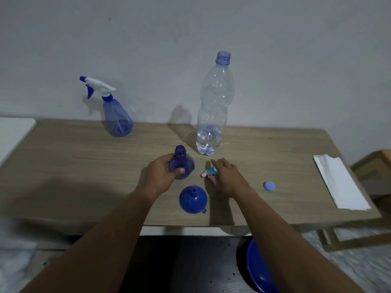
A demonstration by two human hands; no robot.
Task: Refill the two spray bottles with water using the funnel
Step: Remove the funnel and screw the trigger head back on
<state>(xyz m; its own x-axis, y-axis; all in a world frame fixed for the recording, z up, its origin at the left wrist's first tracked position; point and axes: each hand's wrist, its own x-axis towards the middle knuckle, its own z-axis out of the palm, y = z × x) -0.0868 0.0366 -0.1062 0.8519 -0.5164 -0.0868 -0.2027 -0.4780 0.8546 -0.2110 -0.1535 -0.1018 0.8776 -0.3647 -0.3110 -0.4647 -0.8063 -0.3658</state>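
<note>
Your left hand (pixel 163 173) grips the headless blue plastic spray bottle (pixel 187 163), just nearer you than the near-empty clear water bottle (pixel 211 106). Your right hand (pixel 228 176), fingers straight, hovers over the pink-and-teal trigger head (pixel 208 173). Likely only recapping remains.

A single view comes from a wide-angle camera worn on the person's head. It faces forward and down onto the wooden surface (pixel 84 166), which spans nearly the whole width of the frame. The wall (pixel 190 39) behind the surface fills the upper part. The floor (pixel 190 267) in front of the surface fills the bottom. The camera sits close: both forearms enter from the lower corners, and the left hand (pixel 163 172) and right hand (pixel 228 176) lie over the middle of the surface.
</note>
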